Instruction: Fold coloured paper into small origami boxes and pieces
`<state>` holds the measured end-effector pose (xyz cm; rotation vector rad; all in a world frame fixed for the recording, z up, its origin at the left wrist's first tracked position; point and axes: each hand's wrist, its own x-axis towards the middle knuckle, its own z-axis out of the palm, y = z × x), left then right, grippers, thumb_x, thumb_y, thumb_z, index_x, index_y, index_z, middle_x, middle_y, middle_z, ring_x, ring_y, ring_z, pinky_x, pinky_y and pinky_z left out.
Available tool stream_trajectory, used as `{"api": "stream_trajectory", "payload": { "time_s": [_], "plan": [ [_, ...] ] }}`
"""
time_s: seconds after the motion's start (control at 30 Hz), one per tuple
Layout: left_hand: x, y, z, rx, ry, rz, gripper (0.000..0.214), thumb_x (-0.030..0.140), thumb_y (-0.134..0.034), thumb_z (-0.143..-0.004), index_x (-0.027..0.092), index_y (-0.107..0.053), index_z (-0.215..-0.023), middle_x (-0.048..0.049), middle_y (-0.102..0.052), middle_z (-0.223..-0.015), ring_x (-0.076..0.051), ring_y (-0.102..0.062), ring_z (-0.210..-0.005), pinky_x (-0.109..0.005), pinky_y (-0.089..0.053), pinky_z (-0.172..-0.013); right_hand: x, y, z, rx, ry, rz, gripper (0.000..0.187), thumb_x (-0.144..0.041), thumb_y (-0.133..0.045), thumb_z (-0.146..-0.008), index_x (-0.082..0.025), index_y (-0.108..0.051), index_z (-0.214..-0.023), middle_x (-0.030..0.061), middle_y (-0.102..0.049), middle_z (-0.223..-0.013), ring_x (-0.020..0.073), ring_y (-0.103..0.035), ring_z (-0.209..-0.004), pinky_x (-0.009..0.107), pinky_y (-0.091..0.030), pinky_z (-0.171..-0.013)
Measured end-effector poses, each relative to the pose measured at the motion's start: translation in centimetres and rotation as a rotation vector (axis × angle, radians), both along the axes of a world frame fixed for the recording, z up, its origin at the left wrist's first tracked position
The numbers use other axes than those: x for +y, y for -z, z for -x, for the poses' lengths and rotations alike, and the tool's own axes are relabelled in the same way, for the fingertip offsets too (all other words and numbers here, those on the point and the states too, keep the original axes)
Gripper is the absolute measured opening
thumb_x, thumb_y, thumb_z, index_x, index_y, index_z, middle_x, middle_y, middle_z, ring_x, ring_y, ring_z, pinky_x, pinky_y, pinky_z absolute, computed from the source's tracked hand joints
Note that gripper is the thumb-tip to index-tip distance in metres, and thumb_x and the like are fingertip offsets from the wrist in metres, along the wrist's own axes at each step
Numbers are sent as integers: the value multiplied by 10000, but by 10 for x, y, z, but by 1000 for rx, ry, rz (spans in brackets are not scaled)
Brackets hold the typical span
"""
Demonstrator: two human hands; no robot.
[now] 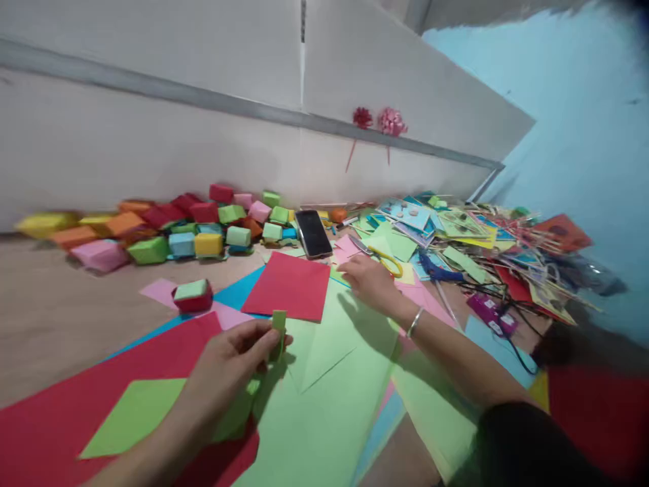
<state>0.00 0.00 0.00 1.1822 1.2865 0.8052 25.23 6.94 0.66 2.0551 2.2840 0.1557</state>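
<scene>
My left hand (238, 358) pinches a narrow green paper strip (278, 325) between thumb and fingers, its top end standing up. Under that hand lie a green paper sheet (136, 416) and a large red sheet (167, 358). My right hand (372, 284), with a silver bangle on its wrist, reaches over the light green paper (324, 406); its fingers stretch forward and no object shows in them. Just beyond it are yellow-handled scissors (388, 260). A smaller red sheet (289, 285) lies between the hands. Left of it sits a small red and light green paper box (193, 295).
Several colourful paper boxes (207, 243) line the wall at the left. A phone (313, 233) lies at the back middle. To the right are a blue glue gun (439, 267), a purple cord-wound block (491, 314) and a pile of paper crafts (466, 226).
</scene>
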Motion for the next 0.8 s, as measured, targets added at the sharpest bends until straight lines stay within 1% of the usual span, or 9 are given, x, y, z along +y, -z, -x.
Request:
{"api": "stream_trajectory", "payload": {
  "time_s": [0.1, 0.3, 0.43, 0.53, 0.57, 0.63, 0.67, 0.73, 0.8],
  "plan": [
    [-2, 3, -2, -48, -33, 40, 495, 603, -724, -599, 154, -678, -803, -71, -748, -742, -165, -620, -621, -247, -421, -517, 2, 4, -19, -27, 10, 25, 251, -240, -506, -920, -173, -733, -1003, 128, -693, -1009, 228, -643, -931, 276, -408, -683],
    [-2, 2, -5, -130, -63, 75, 470, 547, -746, -588, 140, -674, -813, -64, -728, -720, -160, -635, -613, -231, -404, -479, 4, 16, -33, 0, -34, 18, 184, -116, -541, -849, -114, -721, -811, 149, -680, -841, 230, -633, -830, 285, -386, -665],
    [-2, 2, -5, -162, -57, 78, 472, 515, -748, -593, 123, -684, -848, -89, -736, -744, -179, -660, -636, -247, -433, -497, 1, -2, -17, 93, -113, -70, 208, -100, -459, -898, -105, -665, -927, 158, -649, -985, 217, -608, -864, 287, -403, -698],
    [-1, 3, -4, -178, -78, 59, 471, 508, -757, -581, 124, -687, -844, -96, -738, -752, -192, -667, -648, -263, -453, -515, -9, -25, 10, 192, -260, -107, 171, -140, -444, -935, -145, -609, -979, 116, -629, -1038, 179, -585, -891, 267, -420, -759],
    [-1, 3, -3, -179, -88, 48, 466, 510, -756, -583, 127, -686, -839, -97, -738, -757, -193, -666, -649, -265, -453, -516, -14, -31, 19, 253, -337, -102, 166, -145, -430, -943, -167, -592, -970, 85, -636, -998, 156, -582, -852, 252, -423, -753],
    [0, 3, -1, -178, -108, 21, 449, 513, -750, -591, 136, -681, -824, -97, -738, -772, -193, -665, -655, -263, -445, -512, -25, -36, 38, 583, -524, -32, 145, -135, -427, -931, -178, -565, -917, 38, -645, -839, 130, -569, -715, 236, -421, -681],
    [1, 3, 0, -174, -115, 8, 442, 514, -744, -596, 139, -680, -819, -95, -736, -776, -190, -662, -654, -260, -439, -508, -30, -35, 45, 725, -552, 21, 135, -142, -431, -927, -182, -558, -905, 18, -643, -787, 119, -562, -671, 228, -420, -657],
    [3, 3, 2, -162, -120, -17, 434, 517, -723, -609, 140, -685, -819, -91, -731, -777, -183, -653, -648, -252, -427, -498, -39, -27, 57, 921, -523, 114, 134, -195, -437, -937, -183, -563, -893, -1, -637, -729, 107, -550, -617, 222, -417, -623],
    [5, 3, 2, -148, -116, -37, 427, 516, -699, -621, 139, -693, -821, -83, -723, -764, -174, -640, -634, -244, -417, -490, -45, -16, 64, 1021, -441, 228, 184, -231, -425, -949, -176, -587, -881, -5, -636, -703, 100, -535, -586, 224, -420, -607]
  ]
}}
